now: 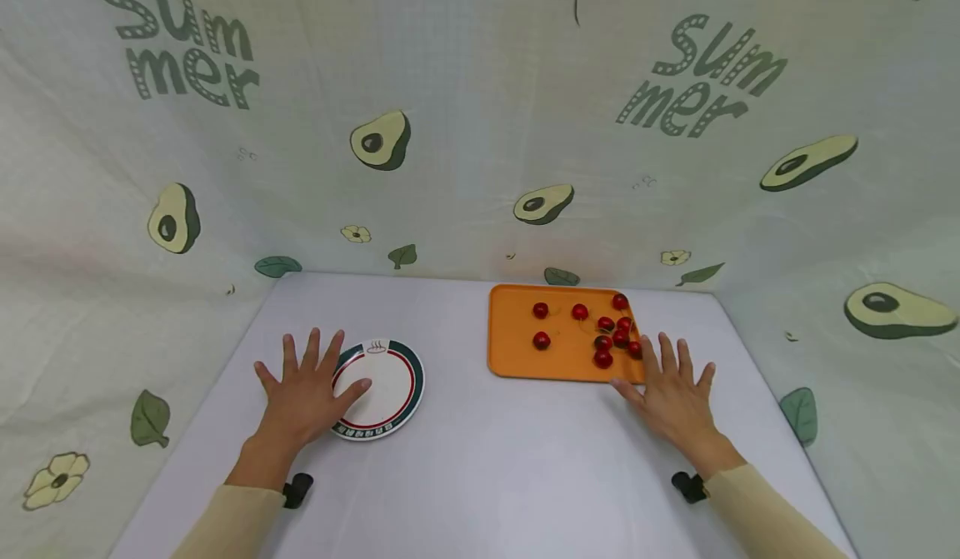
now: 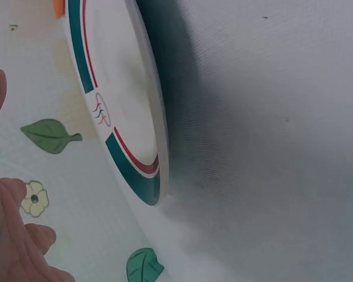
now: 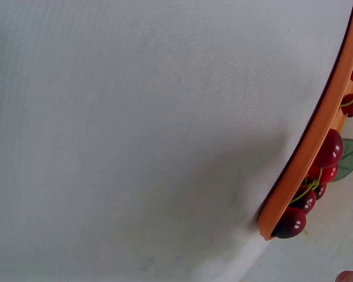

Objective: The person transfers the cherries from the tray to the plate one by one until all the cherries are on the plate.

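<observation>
My left hand [image 1: 302, 396], fingers spread, is over the left edge of a round white plate [image 1: 378, 386] with a green and red rim band. Only part of that plate [image 2: 115, 53] and some fingertips show in the left wrist view. On the right, my other hand, the right one [image 1: 675, 401], spreads its fingers at the near right corner of an orange tray [image 1: 517, 363]. Several red cherries [image 1: 603, 359] with stems lie on the tray, most of them bunched at its right side. Neither hand holds anything. Whether they touch plate or tray, I cannot tell.
A white tabletop [image 1: 465, 476] carries the plate and the tray, with a gap between them. Behind and beside it hangs a pale cloth [image 1: 465, 67] printed with avocados, leaves and lettering. A black strap piece [image 1: 297, 490] is at the left wrist, another [image 1: 688, 486] at the right.
</observation>
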The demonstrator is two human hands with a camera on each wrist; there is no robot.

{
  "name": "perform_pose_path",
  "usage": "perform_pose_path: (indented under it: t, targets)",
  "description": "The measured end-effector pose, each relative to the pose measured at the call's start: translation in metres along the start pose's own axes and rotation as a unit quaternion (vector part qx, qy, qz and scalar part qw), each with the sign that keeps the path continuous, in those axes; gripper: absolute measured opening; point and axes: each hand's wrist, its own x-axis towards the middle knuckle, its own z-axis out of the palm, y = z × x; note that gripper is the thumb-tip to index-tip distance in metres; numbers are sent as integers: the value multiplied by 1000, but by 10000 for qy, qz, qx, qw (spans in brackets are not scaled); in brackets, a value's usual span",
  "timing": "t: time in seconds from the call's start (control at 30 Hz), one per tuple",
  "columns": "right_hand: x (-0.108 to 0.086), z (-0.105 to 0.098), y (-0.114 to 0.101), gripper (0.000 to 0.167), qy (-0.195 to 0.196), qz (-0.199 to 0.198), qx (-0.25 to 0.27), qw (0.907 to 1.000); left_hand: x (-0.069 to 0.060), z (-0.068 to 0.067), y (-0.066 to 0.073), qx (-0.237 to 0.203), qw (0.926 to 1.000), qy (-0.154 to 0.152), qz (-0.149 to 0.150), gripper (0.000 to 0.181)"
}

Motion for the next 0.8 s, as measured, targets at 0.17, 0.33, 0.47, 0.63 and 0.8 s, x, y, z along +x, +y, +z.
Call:
perform_pose_path:
  t: [0.17, 0.33, 0.47, 0.63, 0.8]
  targets:
    - [-4, 2, 8, 101, -61, 48, 54, 10000, 5, 5, 5, 35, 9999, -49, 81, 105]
    - [-1, 3, 11, 101, -156, 94, 122, 9998, 9, 6, 10, -55, 9998, -13, 176, 103]
    - [2, 2, 14, 100, -200, 103, 41, 9997, 12, 5, 17, -47, 9996, -2, 276, 103]
    - [8, 0, 22, 100, -321, 79, -31, 9994, 22, 6, 36, -50, 9990, 33, 453, 100]
    - [19, 1, 37, 102, -551, 157, -5, 9984, 40, 9, 75, 39, 9974, -89, 719, 97]
